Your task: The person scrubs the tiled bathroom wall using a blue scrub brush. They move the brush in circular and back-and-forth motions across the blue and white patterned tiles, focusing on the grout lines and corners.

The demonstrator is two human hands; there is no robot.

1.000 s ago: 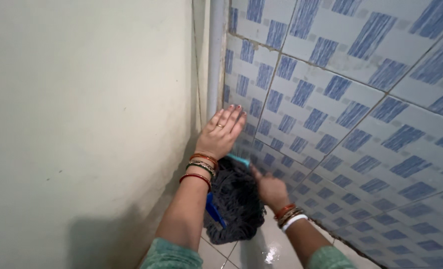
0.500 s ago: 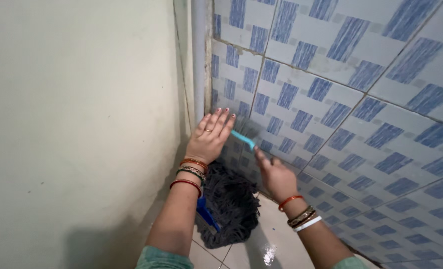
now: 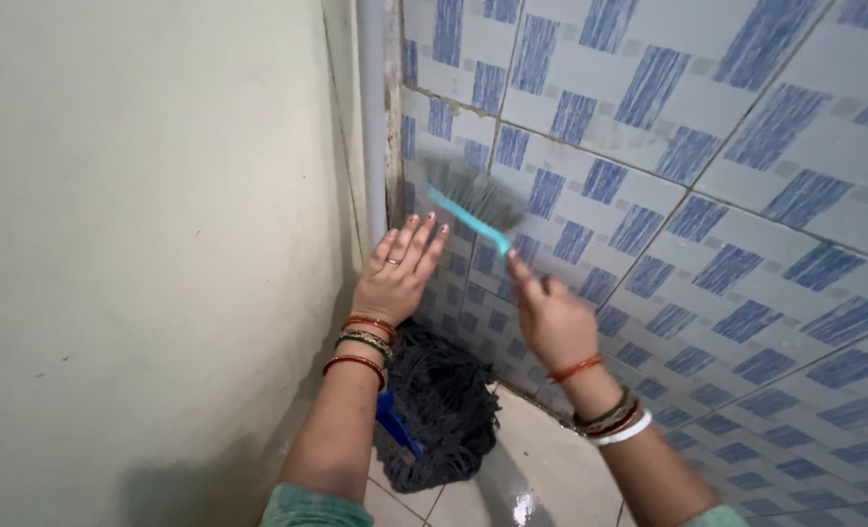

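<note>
Left hand (image 3: pixel 398 274) flat, fingers spread; right hand (image 3: pixel 549 317) raised, fingers curled.

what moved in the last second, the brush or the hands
The right hand has swept the turquoise-handled scrubbing brush up the blue-patterned wall tiles, from low beside the dark grey mop head to well above it. The left hand stays flat, fingers spread, against the tiles near the corner; the mop head has not moved.
</note>
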